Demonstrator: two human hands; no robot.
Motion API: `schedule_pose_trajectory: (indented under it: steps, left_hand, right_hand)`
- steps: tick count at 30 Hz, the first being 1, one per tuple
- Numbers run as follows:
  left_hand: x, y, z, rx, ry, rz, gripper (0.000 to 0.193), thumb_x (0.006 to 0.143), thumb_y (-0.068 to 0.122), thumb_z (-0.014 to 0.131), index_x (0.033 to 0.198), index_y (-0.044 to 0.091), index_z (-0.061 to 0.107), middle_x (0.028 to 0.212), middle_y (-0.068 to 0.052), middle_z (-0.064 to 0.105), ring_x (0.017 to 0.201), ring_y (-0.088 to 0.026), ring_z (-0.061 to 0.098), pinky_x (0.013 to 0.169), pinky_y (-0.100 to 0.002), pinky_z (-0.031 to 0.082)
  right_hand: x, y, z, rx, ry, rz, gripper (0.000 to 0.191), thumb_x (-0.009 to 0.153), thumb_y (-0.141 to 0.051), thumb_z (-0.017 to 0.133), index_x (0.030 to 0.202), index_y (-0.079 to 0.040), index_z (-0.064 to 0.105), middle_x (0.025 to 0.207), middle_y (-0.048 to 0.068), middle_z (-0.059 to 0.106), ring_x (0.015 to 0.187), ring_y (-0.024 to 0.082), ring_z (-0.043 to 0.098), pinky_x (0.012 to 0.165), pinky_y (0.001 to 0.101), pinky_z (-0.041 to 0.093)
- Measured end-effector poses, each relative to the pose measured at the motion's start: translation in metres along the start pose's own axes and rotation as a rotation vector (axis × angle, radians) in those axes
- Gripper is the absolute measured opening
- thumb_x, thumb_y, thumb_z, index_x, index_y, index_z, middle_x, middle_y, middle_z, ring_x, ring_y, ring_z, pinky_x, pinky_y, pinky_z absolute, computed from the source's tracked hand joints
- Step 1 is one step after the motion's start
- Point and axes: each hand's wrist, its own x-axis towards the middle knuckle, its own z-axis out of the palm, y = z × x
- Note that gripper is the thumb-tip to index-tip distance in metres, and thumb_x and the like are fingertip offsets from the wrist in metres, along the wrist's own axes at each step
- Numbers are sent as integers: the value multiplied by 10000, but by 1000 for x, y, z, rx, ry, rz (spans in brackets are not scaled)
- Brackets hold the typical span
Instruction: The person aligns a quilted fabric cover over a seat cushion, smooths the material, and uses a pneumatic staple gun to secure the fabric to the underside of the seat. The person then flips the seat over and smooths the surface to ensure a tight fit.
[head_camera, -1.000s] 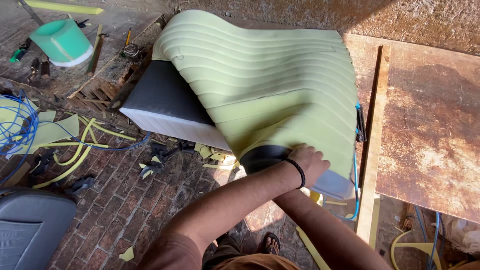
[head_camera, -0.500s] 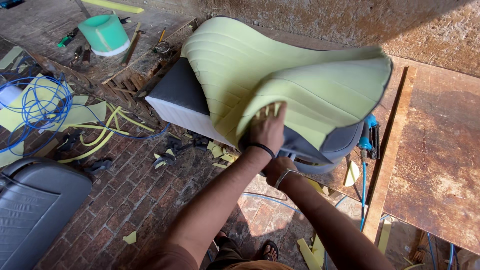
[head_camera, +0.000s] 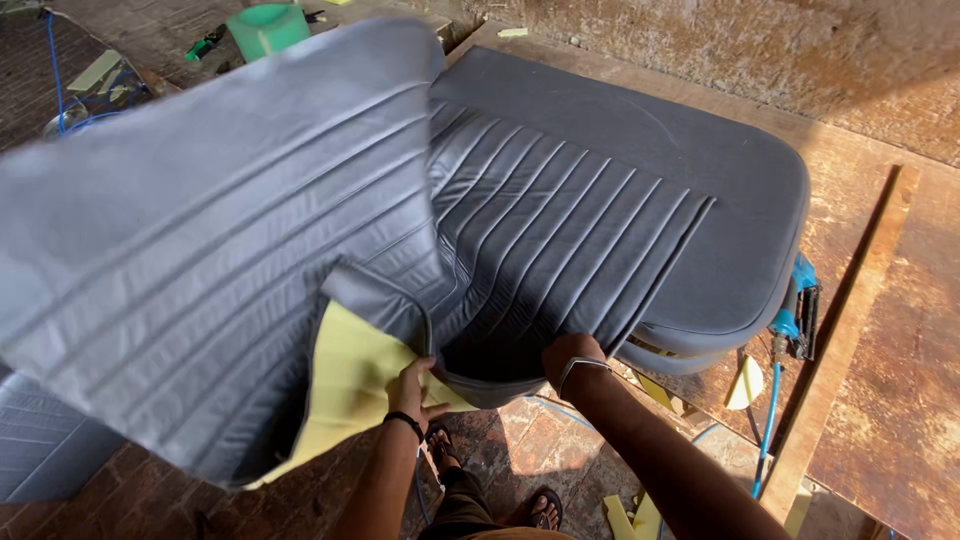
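So the big change from half a second back: the cover has been flipped, and where the pale green ribbed foam backing was facing up over the cushion, now it's the grey pleated vinyl side showing on the seat cover (head_camera: 250, 230), with only a yellow-green wedge of the foam backing (head_camera: 350, 385) peeking out right beside the left hand. The seat cushion (head_camera: 640, 200) itself now sits grey side up on the wooden bench, just beyond both hands, and the stitched pleats line up across cover and cushion. The left hand (head_camera: 415, 392) has the fingers curled around the cover's seamed edge, thumb and fingers closed on it right where grey turns to yellow. The right hand (head_camera: 572, 358) is mostly tucked under the cushion's front lip, so whether it's gripping or just pressing flat can't be told; only the back of it and the wrist bangle show. To the right of that hand a blue air tool (head_camera: 795, 310) hangs off the bench edge on its hose. Judging by all this, the cover looks turned right side out and is being pulled around the cushion's front edge, but the near flap is loose and lifted toward the camera.
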Motion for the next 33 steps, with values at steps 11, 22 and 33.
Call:
schedule_pose_trajectory:
  steps: [11, 22, 33]
  left_hand:
    - [35, -46, -59, 446, -451, -206, 803, 902, 506, 643, 1536, 67, 419, 1484, -238, 525, 1297, -379, 629, 848, -513, 648]
    - [135, 32, -77, 766, -504, 53, 533, 937, 413, 655, 1396, 145, 618, 1307, -92, 724, 1127, -210, 713, 826, -415, 557]
    - [219, 167, -65, 737, -516, 219, 480, 940, 374, 645, 1363, 148, 647, 1259, -43, 729, 1104, -190, 722, 926, -397, 581]
  right_hand:
    - [23, 5, -11, -44, -59, -63, 218, 948, -194, 635, 1078, -127, 795, 1145, 99, 761, 1092, 284, 722, 893, 406, 594]
    - [50, 24, -155, 686, -57, -84, 632, 934, -423, 650, 1519, -329, 430, 1435, -15, 618, 1326, 227, 605, 1197, 430, 384]
    - [137, 44, -181, 949, 174, 68, 493, 921, -357, 645, 1399, -242, 621, 1351, 12, 718, 1253, 191, 672, 1101, 373, 522]
